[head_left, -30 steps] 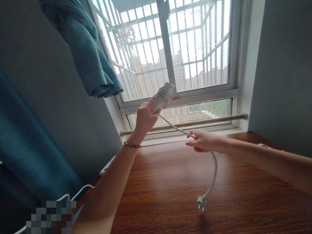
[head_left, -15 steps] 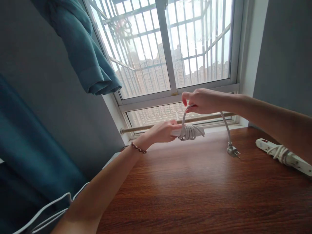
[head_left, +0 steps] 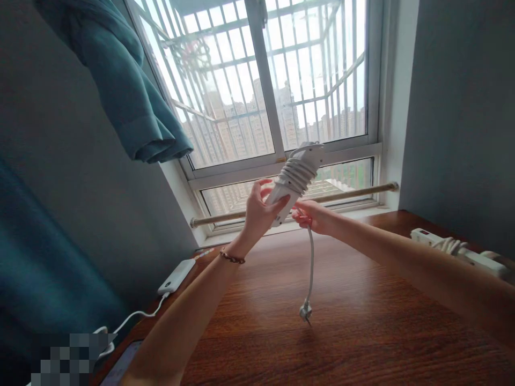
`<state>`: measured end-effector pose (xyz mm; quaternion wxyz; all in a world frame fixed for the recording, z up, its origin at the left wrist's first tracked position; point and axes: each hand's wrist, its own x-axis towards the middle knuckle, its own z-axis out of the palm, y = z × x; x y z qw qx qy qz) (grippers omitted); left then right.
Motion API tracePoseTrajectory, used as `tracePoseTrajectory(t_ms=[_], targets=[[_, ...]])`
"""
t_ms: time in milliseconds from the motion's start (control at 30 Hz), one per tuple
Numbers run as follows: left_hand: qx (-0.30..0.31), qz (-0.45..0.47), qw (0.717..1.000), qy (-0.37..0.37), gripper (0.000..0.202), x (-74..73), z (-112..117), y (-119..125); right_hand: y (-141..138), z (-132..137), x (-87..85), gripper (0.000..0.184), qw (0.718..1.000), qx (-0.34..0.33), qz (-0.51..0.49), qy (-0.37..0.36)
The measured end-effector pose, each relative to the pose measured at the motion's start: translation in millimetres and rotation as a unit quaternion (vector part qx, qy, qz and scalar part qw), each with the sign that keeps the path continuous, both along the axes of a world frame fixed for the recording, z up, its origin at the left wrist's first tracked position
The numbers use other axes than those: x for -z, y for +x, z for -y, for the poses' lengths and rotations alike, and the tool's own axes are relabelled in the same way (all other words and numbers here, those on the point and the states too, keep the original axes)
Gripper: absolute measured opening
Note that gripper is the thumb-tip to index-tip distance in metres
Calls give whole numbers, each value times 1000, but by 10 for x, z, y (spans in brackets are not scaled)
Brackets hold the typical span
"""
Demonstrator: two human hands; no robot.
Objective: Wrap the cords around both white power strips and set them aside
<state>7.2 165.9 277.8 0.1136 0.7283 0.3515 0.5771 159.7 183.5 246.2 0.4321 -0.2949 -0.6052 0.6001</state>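
A white power strip (head_left: 284, 198) is held up in front of the window, tilted with its upper end to the right. Its cord (head_left: 298, 174) is wound in several turns around the upper half. My left hand (head_left: 258, 212) grips the lower end, thumb across the face and fingers behind. Just right of that end, my right hand (head_left: 311, 216) pinches the loose stretch of cord. From those fingers the cord's tail hangs down, with the plug (head_left: 306, 311) dangling above the wooden table (head_left: 257, 332).
A second white power strip (head_left: 475, 257) with a wrapped cord lies on the table's right side, partly behind my right forearm. At left are a white power bank (head_left: 177, 276) with a cable (head_left: 139, 313) and a flat screen device (head_left: 123, 364). A horizontal rod (head_left: 354, 193) crosses the window.
My left hand has raised and tipped the power strip upright. My right hand has come down and left, close beside it, carrying the cord; the plug has swung left and lower.
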Motion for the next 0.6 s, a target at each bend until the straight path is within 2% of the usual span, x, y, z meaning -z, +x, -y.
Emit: tracePoseTrajectory(t_ms=[133,233,333,400,467,533,600], targets=[[-140,-114,978,106,44,81,-139,-79,-136,160,253,24,987,26,-37,-155],[-202,-196,945,165,41,121,-181,-149,-194,351,598,13,972,9,30,-233],[-296,-316,888,154,44,121,-199,-212,-211,581,969,8,944,-26,114,-310],[-338,-397,842,137,46,131,-204,-240,-178,704,1097,8,938,-26,159,-308],[-348,-465,803,133,46,175,-213,-256,-106,774,1067,7,946,-8,215,-243],[-350,-516,769,139,44,255,-236,-271,-9,801,886,11,939,12,311,-144],[-348,-548,746,147,43,356,-279,-296,93,815,601,16,895,14,445,-34]])
